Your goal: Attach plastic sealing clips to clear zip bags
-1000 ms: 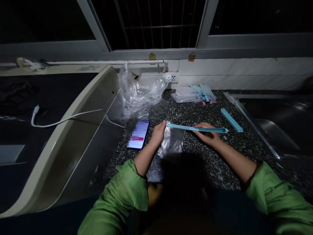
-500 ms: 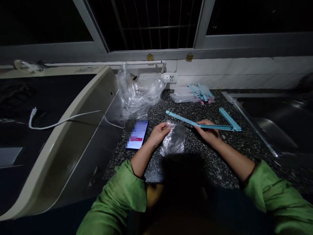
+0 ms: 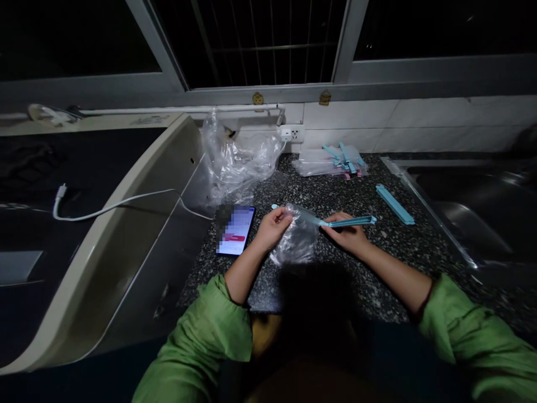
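My left hand pinches the top edge of a small clear plastic bag over the counter. My right hand grips a long light-blue bag clip near its hinge, with one arm pointing right. The clip's other arm runs left along the bag's top edge, behind the plastic, and its rounded tip shows just past my left fingers. More blue bag clips, lying side by side, rest on the counter to the right of my right hand.
A lit phone lies left of my left hand, beside a white cable. Crumpled clear plastic and a stack of clear bags with blue and pink clips sit at the back. A sink borders the right side.
My right hand has moved the clip leftward, bringing its swung-out arm from above the bag down behind its top edge. My left hand let go of the clip's end and now holds the bag.
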Demonstrator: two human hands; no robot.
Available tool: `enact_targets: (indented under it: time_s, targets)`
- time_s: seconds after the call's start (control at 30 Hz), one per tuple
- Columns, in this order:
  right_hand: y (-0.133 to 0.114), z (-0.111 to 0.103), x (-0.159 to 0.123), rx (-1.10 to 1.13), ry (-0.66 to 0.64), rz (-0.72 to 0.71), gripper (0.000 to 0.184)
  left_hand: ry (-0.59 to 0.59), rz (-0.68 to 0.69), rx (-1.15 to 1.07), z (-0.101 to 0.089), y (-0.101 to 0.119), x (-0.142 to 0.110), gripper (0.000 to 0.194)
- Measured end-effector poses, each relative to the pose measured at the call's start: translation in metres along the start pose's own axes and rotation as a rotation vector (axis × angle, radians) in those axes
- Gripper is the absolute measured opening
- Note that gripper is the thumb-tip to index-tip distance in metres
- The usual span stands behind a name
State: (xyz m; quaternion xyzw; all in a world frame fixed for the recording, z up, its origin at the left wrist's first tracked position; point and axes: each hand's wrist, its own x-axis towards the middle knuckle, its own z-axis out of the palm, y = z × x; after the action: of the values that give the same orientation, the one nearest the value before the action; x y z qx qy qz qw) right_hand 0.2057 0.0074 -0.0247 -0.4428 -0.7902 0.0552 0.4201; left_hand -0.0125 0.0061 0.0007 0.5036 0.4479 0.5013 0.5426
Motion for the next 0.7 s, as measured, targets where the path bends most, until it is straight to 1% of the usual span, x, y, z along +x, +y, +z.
enact_targets:
  time_s: [0.07,0.1,0.13,0.27,0.33,0.47,0.57,0.7]
  targets:
    - [-0.0012,-0.0009,-0.0003,-0.001,0.002,0.004,0.016,0.024,0.018,0.015,-0.0007,-0.0016,0.0019,0.024]
    - [-0.0014,-0.0012,-0.0005,-0.002,0.006,0.007,0.016,0.032,0.030,0.014,-0.0011,-0.0025,0.0024,0.028]
    - [-0.0015,-0.0014,-0.0006,-0.001,0.009,0.008,0.016,0.038,0.046,0.013,-0.0016,-0.0034,0.0025,0.035]
    - [-0.0020,-0.0018,-0.0006,0.008,0.016,-0.002,0.014,0.051,0.099,0.002,-0.0028,-0.0056,0.0008,0.074]
    - [-0.0025,-0.0020,-0.0005,0.012,0.012,-0.006,0.014,0.061,0.096,-0.020,-0.0027,-0.0058,0.0002,0.087]
    - [-0.0026,-0.0022,-0.0012,0.001,0.029,0.002,0.015,0.082,0.058,-0.106,-0.0013,-0.0057,0.0011,0.103]
    - [-0.0021,-0.0019,-0.0021,-0.013,0.029,0.009,0.016,0.077,-0.004,-0.199,-0.0003,-0.0063,0.0030,0.112]
    - [-0.0015,-0.0015,-0.0028,-0.004,-0.002,-0.007,0.014,0.038,-0.131,-0.315,0.0002,-0.0096,0.0054,0.115]
